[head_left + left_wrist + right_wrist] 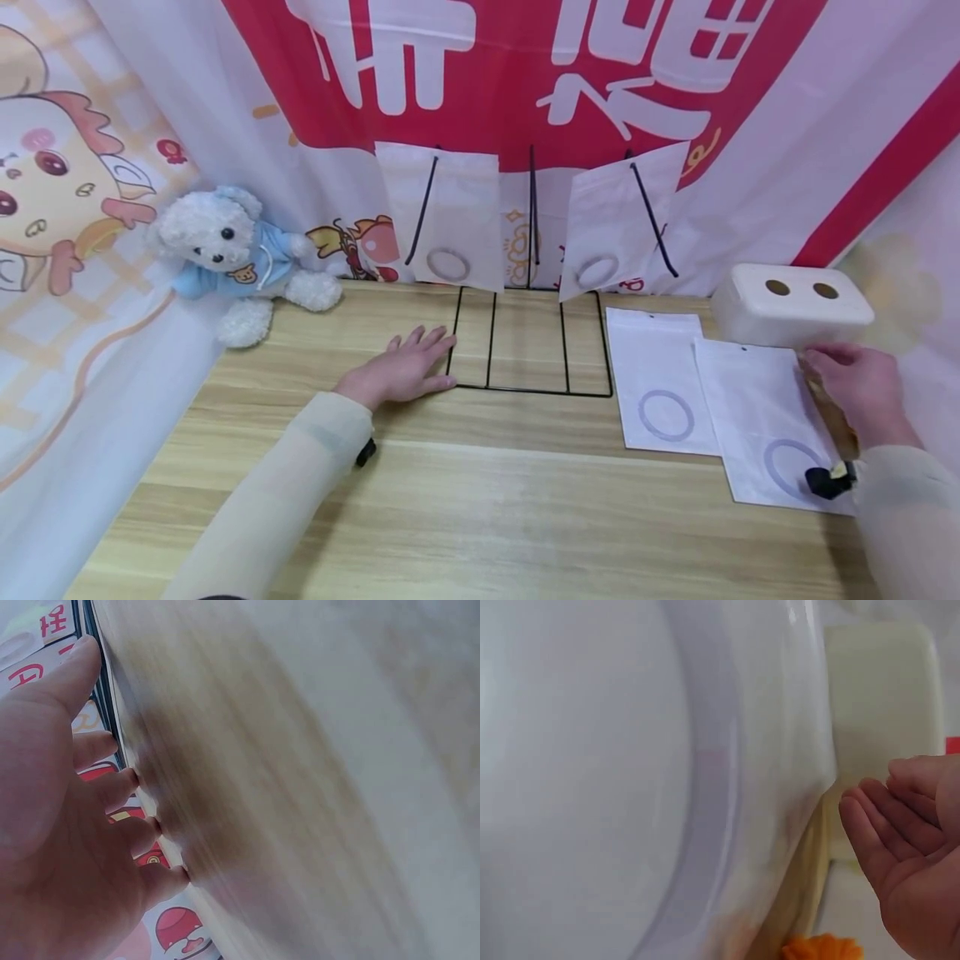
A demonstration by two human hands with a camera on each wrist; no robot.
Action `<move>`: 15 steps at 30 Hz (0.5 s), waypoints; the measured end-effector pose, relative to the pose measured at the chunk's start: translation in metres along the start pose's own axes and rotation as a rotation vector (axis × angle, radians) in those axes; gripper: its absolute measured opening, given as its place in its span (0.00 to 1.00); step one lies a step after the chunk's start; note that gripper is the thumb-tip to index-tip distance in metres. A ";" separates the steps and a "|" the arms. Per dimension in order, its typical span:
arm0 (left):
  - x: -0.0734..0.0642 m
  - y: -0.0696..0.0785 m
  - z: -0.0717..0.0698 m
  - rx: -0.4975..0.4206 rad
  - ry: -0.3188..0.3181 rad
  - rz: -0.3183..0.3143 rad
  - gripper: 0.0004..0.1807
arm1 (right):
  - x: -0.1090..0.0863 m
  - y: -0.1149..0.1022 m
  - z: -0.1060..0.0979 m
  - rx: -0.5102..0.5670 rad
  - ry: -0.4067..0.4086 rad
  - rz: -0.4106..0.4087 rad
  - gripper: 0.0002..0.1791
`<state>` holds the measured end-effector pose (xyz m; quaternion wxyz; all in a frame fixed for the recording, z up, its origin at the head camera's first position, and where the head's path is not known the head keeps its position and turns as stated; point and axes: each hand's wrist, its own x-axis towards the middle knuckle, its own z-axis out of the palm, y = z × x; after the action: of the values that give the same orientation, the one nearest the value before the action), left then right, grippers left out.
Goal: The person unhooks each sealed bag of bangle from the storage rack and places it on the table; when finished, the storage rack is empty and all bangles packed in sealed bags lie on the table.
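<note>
Resting my spread left hand [401, 371] by the black wire rack [532, 391], I hold my loosely curved, empty right hand [862, 387] beside the flat white ring-printed bag [750, 400] on the right tabletop [525, 517], where pinching too little corner could let it slip.

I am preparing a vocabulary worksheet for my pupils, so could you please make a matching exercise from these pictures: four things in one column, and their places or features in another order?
Things:
1. left hand
2. right hand
3. plush toy
4. white box

Places or features:
A. wears a light blue top
B. is beside the upper right corner of a white bag lying flat
C. has two round holes
D. is at the left side of the wire rack's base

Right pairs: 1-D, 2-B, 3-A, 4-C
</note>
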<state>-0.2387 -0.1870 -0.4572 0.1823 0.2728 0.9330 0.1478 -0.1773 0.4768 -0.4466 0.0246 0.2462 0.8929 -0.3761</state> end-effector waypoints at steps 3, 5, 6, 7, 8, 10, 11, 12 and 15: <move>-0.003 0.008 -0.005 0.008 -0.009 -0.004 0.47 | -0.011 -0.012 -0.001 0.038 0.035 -0.028 0.39; -0.003 0.010 -0.005 0.022 -0.010 -0.013 0.46 | -0.018 -0.022 -0.001 0.088 0.041 -0.065 0.40; -0.004 0.011 -0.006 0.027 -0.009 -0.017 0.45 | -0.022 -0.028 -0.001 0.104 0.043 -0.084 0.40; -0.006 0.016 -0.009 0.037 -0.018 -0.034 0.45 | -0.025 -0.034 -0.002 0.127 0.044 -0.107 0.40; -0.006 0.016 -0.008 0.043 -0.016 -0.036 0.45 | -0.028 -0.041 -0.001 0.154 0.044 -0.126 0.39; -0.006 0.016 -0.008 0.047 -0.017 -0.044 0.45 | -0.034 -0.054 -0.001 0.209 0.039 -0.162 0.38; -0.006 0.015 -0.007 0.048 -0.018 -0.046 0.45 | -0.038 -0.062 0.000 0.235 0.035 -0.175 0.37; -0.005 0.015 -0.007 0.049 -0.018 -0.046 0.45 | -0.041 -0.069 0.000 0.263 0.032 -0.190 0.36; -0.005 0.014 -0.005 0.049 -0.021 -0.045 0.45 | -0.051 -0.090 0.000 0.353 0.025 -0.240 0.33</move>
<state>-0.2313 -0.1795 -0.4460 0.1884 0.2574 0.9404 0.1179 -0.1743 0.4017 -0.3755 -0.0751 0.1433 0.8364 -0.5237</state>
